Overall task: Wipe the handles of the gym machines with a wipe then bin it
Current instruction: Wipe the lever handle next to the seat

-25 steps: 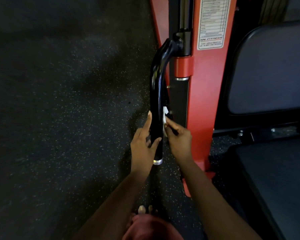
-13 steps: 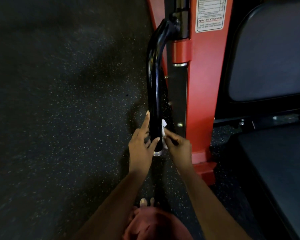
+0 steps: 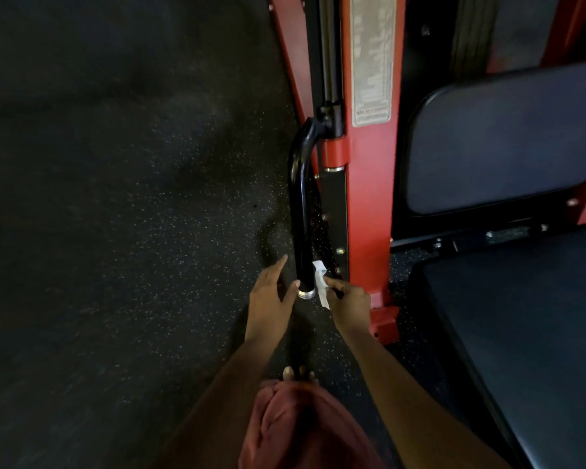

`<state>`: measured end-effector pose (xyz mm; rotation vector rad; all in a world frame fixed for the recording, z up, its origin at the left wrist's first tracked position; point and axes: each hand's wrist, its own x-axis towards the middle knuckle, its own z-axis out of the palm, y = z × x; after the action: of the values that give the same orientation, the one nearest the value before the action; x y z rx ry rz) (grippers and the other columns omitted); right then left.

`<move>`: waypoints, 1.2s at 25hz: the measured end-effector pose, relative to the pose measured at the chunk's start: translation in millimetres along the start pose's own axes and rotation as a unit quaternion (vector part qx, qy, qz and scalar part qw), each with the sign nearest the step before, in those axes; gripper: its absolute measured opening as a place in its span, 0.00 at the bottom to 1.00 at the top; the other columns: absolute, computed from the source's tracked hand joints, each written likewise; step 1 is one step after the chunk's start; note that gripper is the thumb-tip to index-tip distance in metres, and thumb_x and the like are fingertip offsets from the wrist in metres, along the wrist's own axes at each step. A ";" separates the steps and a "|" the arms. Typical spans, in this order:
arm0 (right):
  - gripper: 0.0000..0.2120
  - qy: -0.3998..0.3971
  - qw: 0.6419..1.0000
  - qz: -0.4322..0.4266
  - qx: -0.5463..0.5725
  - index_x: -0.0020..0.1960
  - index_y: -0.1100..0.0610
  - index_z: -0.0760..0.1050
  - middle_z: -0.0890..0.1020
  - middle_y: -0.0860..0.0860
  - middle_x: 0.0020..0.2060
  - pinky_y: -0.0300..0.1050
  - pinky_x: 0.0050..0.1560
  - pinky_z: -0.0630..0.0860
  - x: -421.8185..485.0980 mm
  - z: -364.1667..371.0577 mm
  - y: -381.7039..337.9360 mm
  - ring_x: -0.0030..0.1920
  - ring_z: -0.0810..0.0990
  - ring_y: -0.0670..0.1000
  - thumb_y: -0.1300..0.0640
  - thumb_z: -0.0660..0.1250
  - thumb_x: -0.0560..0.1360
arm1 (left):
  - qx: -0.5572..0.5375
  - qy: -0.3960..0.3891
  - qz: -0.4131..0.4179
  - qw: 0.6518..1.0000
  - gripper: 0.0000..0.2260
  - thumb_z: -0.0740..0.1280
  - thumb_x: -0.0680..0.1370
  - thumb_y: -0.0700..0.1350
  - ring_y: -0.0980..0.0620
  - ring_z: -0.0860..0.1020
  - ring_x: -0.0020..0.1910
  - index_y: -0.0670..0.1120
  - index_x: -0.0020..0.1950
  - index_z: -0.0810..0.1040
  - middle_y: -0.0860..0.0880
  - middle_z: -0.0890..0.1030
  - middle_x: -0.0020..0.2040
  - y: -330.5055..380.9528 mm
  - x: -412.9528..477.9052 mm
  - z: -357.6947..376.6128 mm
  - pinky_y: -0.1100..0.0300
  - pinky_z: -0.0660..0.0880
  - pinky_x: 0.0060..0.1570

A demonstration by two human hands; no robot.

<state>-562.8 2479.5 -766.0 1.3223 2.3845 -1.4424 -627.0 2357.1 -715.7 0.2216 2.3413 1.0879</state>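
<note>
Wiping the black handle [image 3: 300, 211] of the red gym machine [image 3: 366, 204], now down at its free end. Pinching the white wipe [image 3: 319, 269] in the right hand [image 3: 348, 303], between thumb and curled fingers, held against the handle's right side just above the silver end cap [image 3: 306, 293]. Steadying with the left hand [image 3: 268, 294]: fingers nearly straight and apart, thumb tip touching the handle beside the cap. Lower on the bar than a second ago: then well above the cap with the left thumb hooked round the tube, now level with it and loosened. Probably one full stroke down this handle nearly finished. Still to do, judging by the task: other handles, then binning the wipe; no bin in view. Beside the machine, a dark padded seat [image 3: 508, 140] and speckled rubber floor [image 3: 115, 231].
</note>
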 end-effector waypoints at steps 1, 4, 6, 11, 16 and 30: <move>0.14 -0.007 1.000 -0.008 -0.011 0.58 0.59 0.78 0.82 0.54 0.54 0.26 0.39 0.73 -15.0 -10.7 -16.9 0.37 0.78 0.40 0.67 0.63 0.74 | 0.012 -0.008 -0.001 1.000 0.21 0.63 0.79 0.45 0.52 0.68 0.68 0.47 0.72 0.66 0.46 0.70 0.69 15.1 -13.3 -15.6 0.62 0.62 0.67; 0.14 -0.016 0.999 -0.005 -0.034 0.59 0.60 0.77 0.81 0.55 0.55 0.26 0.40 0.71 -64.2 -46.6 -69.2 0.41 0.81 0.46 0.67 0.62 0.74 | 0.032 -0.033 -0.017 0.999 0.18 0.62 0.80 0.46 0.52 0.68 0.68 0.44 0.69 0.69 0.46 0.71 0.68 60.7 -55.8 -65.3 0.63 0.61 0.66; 0.15 -0.026 0.998 -0.012 -0.054 0.59 0.61 0.77 0.82 0.56 0.55 0.21 0.35 0.68 -100.9 -71.0 -100.4 0.37 0.79 0.43 0.67 0.62 0.74 | 0.044 -0.049 -0.019 0.998 0.18 0.61 0.80 0.46 0.51 0.67 0.68 0.44 0.69 0.70 0.46 0.70 0.68 87.6 -89.8 -94.3 0.60 0.62 0.68; 0.14 -0.007 0.998 -0.021 -0.054 0.57 0.59 0.79 0.83 0.58 0.51 0.27 0.37 0.65 -223.9 -158.9 -174.3 0.44 0.81 0.52 0.66 0.62 0.74 | 0.108 -0.066 0.037 0.991 0.19 0.61 0.80 0.48 0.49 0.68 0.68 0.44 0.69 0.70 0.45 0.71 0.68 153.0 -192.7 -171.0 0.59 0.63 0.66; 0.14 0.054 0.998 -0.019 -0.024 0.57 0.56 0.80 0.83 0.56 0.53 0.44 0.54 0.76 -329.7 -257.0 -192.9 0.51 0.81 0.55 0.64 0.63 0.73 | 0.185 -0.117 0.165 0.962 0.19 0.64 0.79 0.46 0.47 0.71 0.66 0.41 0.68 0.70 0.42 0.73 0.65 211.7 -278.1 -201.6 0.61 0.62 0.65; 0.15 0.328 0.944 0.035 -0.018 0.58 0.55 0.79 0.84 0.54 0.49 0.42 0.46 0.74 -575.1 -469.7 -69.6 0.47 0.80 0.53 0.64 0.60 0.75 | 0.288 -0.234 0.459 0.807 0.24 0.61 0.79 0.52 0.48 0.63 0.71 0.47 0.74 0.61 0.46 0.63 0.73 363.3 -478.2 -37.3 0.53 0.61 0.71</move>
<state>-80.3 2451.1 -198.0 2.1171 2.6544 -1.0356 -273.8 2398.9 -230.4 1.7724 1.9906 0.5019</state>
